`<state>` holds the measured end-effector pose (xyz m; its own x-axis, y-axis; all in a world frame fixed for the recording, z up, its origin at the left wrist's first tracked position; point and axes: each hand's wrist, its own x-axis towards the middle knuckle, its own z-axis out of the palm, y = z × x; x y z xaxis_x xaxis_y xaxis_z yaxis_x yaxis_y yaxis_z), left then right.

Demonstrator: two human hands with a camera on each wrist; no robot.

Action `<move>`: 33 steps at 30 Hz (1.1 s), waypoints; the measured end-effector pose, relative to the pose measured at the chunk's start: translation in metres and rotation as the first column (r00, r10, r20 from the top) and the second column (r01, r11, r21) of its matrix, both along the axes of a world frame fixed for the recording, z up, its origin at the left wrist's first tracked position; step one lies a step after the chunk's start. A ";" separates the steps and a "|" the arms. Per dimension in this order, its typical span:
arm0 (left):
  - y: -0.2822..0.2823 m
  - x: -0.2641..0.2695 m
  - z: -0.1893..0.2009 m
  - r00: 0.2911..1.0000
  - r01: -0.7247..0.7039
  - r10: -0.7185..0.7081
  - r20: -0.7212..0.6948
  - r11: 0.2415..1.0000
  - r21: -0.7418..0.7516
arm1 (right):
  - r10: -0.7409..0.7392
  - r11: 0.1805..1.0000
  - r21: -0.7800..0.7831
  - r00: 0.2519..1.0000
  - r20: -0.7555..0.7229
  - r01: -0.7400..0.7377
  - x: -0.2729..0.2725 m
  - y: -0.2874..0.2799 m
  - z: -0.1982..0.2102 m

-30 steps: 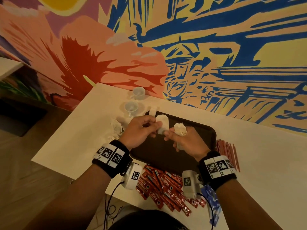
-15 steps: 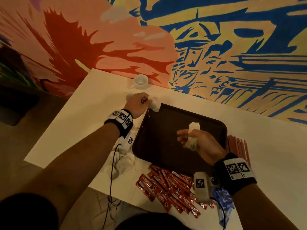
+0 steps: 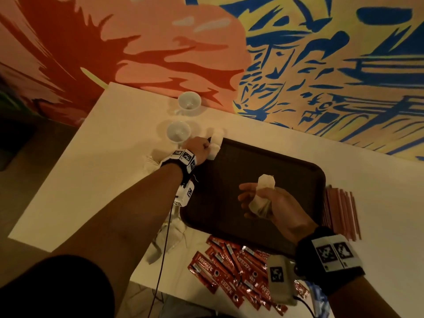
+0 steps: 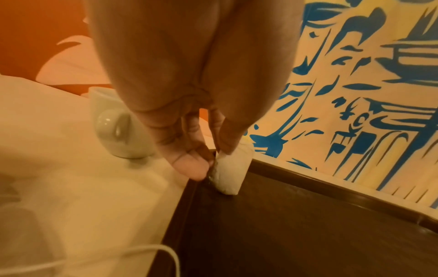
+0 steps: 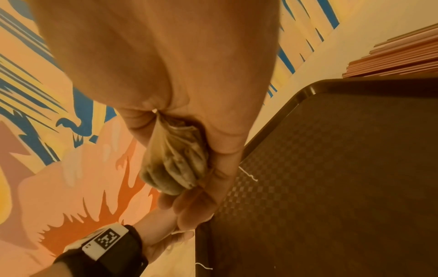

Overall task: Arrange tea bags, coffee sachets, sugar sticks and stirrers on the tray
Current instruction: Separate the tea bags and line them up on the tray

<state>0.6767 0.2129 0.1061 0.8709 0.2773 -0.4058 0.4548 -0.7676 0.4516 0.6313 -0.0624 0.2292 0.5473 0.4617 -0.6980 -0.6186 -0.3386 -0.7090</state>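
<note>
A dark brown tray (image 3: pixel 298 171) (image 4: pixel 308 234) (image 5: pixel 343 168) lies on the white table. At its far left corner my left hand (image 3: pixel 202 149) (image 4: pixel 208 155) pinches a white tea bag (image 3: pixel 213 152) (image 4: pixel 231 173), whose lower end touches the tray floor. Another tea bag (image 3: pixel 216 137) leans on the rim just beyond it. Over the tray's middle my right hand (image 3: pixel 263 200) (image 5: pixel 196 168) grips a bunch of tea bags (image 3: pixel 263 193) (image 5: pixel 173 163). Red coffee sachets (image 3: pixel 231 269) lie in a heap near the front edge. Reddish stirrers (image 3: pixel 339 212) (image 5: pixel 398 60) lie right of the tray.
Two white cups (image 3: pixel 189 104) (image 3: pixel 178 131) (image 4: pixel 118 127) stand left of the tray's far corner, near the painted wall. More loose tea bags (image 3: pixel 165 239) lie left of the tray under my left forearm. A blue packet (image 3: pixel 319 294) sits at the front edge.
My left hand carried one tea bag from the middle of the tray to its far left corner and lowered it there. The right hand stayed over the tray with its bunch.
</note>
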 end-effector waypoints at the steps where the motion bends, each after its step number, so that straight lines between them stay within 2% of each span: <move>1: 0.001 0.002 0.000 1.000 -0.025 0.025 0.013 1.000 -0.006 | 0.003 1.000 -0.005 1.000 -0.006 -0.003 0.000 0.001 0.000; 6: -0.001 -0.002 -0.001 0.970 -0.226 0.226 0.086 0.974 -0.004 | 0.025 0.999 -0.023 1.000 0.007 -0.025 0.001 0.001 -0.004; 11: -0.016 -0.013 -0.007 0.988 -0.131 0.113 0.104 0.975 0.178 | 0.023 1.000 -0.016 1.000 0.006 -0.023 -0.001 0.000 -0.008; 14: -0.023 -0.013 -0.009 0.993 -0.106 0.096 0.063 0.978 0.177 | 0.023 1.000 -0.015 1.000 -0.006 -0.023 -0.002 0.000 -0.011; 23: -0.030 0.001 -0.008 0.999 -0.015 0.025 -0.029 0.948 0.319 | 0.024 0.999 -0.036 1.000 0.011 -0.023 -0.003 -0.006 -0.017; 33: -0.032 0.008 -0.007 0.992 -0.113 0.123 -0.017 0.952 0.284 | 0.044 0.998 -0.052 0.999 0.003 -0.044 0.000 -0.010 -0.022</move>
<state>0.6847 0.1809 0.0994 0.8122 0.4847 -0.3247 0.5611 -0.8014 0.2071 0.6310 -0.0726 0.2073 0.5303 0.4485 -0.7195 -0.5992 -0.4021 -0.6923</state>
